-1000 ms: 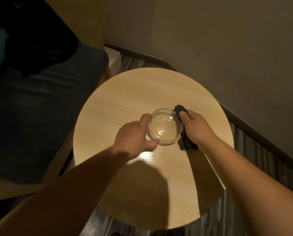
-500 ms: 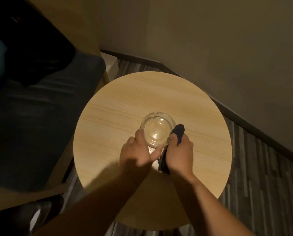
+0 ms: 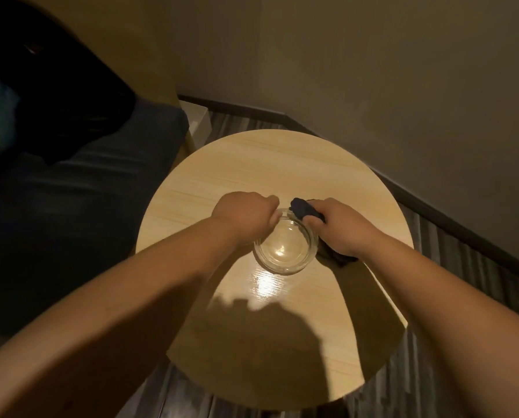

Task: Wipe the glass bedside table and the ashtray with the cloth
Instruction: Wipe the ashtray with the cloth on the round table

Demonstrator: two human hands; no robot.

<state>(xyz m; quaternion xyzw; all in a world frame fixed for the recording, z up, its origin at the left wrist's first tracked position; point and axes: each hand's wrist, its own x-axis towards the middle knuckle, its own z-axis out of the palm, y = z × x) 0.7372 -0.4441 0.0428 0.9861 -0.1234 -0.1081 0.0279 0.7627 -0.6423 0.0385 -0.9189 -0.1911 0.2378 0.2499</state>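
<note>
A clear glass ashtray (image 3: 285, 248) stands near the middle of the round, light wood-look table (image 3: 252, 164). My left hand (image 3: 243, 214) grips the ashtray's far left rim. My right hand (image 3: 339, 227) holds a dark cloth (image 3: 305, 210) bunched against the ashtray's far right rim. A tail of the cloth sticks out under my right wrist onto the tabletop. My shadow covers the near part of the table.
A dark upholstered seat (image 3: 71, 212) with a black bag (image 3: 56, 95) lies to the left, close to the table. A beige wall (image 3: 373, 70) with a dark skirting runs behind and to the right. Striped grey flooring (image 3: 463, 267) surrounds the table.
Both hands have shifted from the ashtray's near side to its far rim. The cloth has travelled round the right side of the rim. The ashtray stays on the table.
</note>
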